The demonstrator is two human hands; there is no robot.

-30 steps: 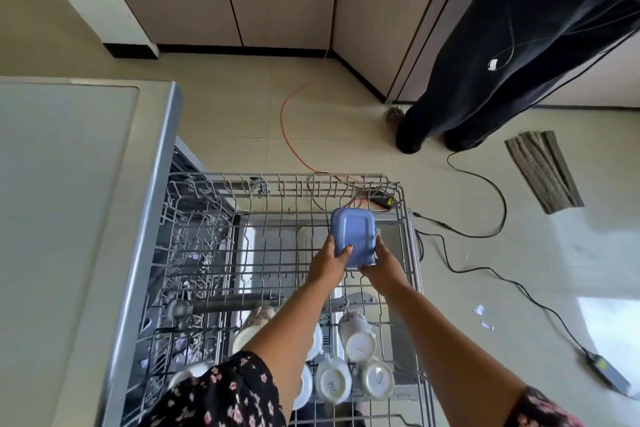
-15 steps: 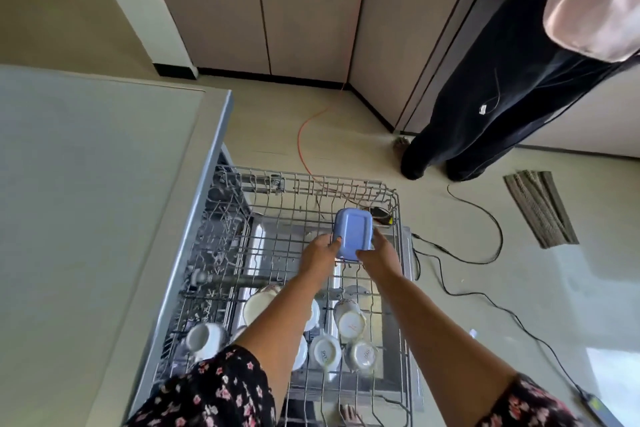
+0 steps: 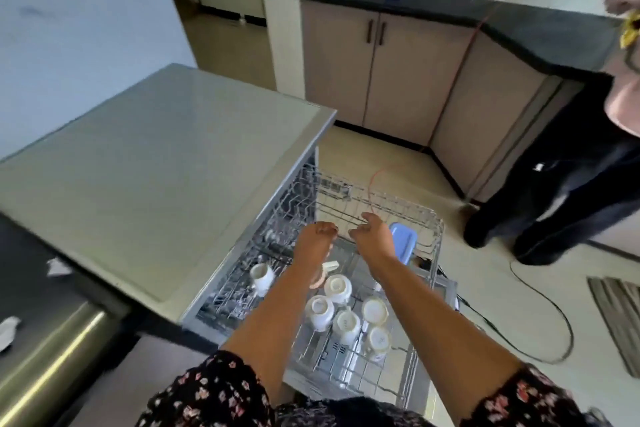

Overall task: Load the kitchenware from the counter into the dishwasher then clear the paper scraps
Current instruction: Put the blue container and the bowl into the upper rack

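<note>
Silver wire dishwasher rack (image 3: 408,211) pulled out, mid-frame. Left hand (image 3: 317,239) above the rack's middle, fingers loosely curled, holding nothing. Right hand (image 3: 372,236) just right of it, also above the rack, fingers relaxed and slightly spread, holding nothing. Hands close together, not touching.

Rounded-rectangle blue plastic container (image 3: 403,243) inside the rack at its far right corner, standing on edge, leaning on the wires. Right hand's edge overlapping it in view; cannot tell contact.

White ceramic cups (image 3: 334,288) upside down in the rack's near half, clustered under the forearms; one more white cup (image 3: 261,276) on the rack's left side, tilted.

Grey flat dishwasher top (image 3: 156,166) directly left of the rack. Dark counter (image 3: 31,288) further left of the rack, with white paper scraps (image 3: 57,267) lying on it.

Thin orange cable (image 3: 377,177) on the floor beyond the rack's far edge. Black cable (image 3: 540,305) looping on the floor right of the rack. Grey ribbed mat (image 3: 620,315) further right, at the frame edge. Person in black trousers (image 3: 554,201) standing right of and beyond the rack.
</note>
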